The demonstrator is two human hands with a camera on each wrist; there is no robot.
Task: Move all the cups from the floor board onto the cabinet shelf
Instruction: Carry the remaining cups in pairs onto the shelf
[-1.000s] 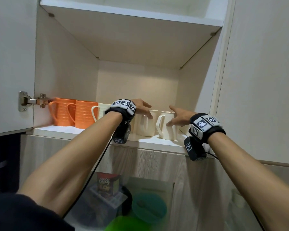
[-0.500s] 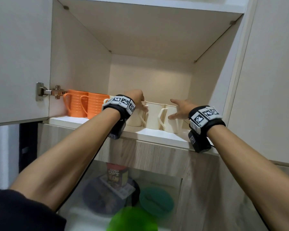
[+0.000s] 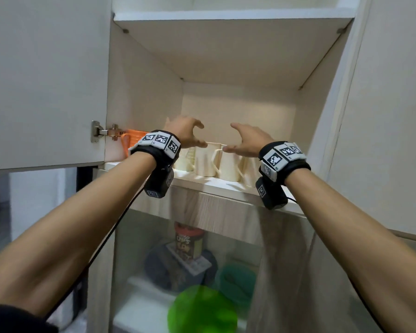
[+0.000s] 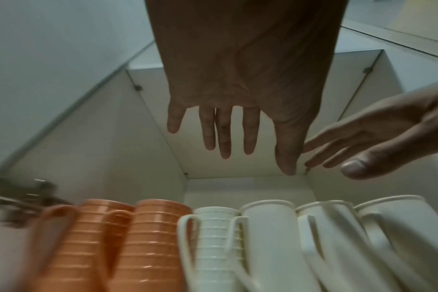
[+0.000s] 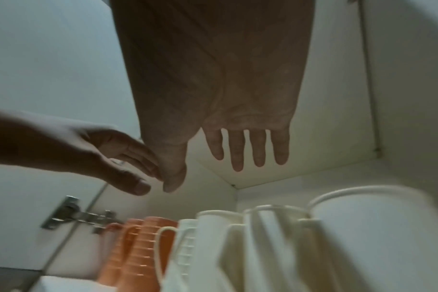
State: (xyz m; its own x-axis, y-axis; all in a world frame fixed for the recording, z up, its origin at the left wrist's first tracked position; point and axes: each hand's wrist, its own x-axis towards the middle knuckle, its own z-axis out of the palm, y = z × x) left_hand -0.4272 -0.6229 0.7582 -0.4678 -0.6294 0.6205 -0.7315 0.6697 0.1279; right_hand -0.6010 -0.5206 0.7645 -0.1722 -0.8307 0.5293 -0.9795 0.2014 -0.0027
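Head view: on the cabinet shelf point(image 3: 202, 182), two orange cups point(image 4: 118, 245) are set at the left, followed by four cream cups point(image 4: 270, 243) in one row. The left hand point(image 3: 185, 131) and right hand point(image 3: 247, 140) are held above the cream cups, fingers spread, nothing grasped.
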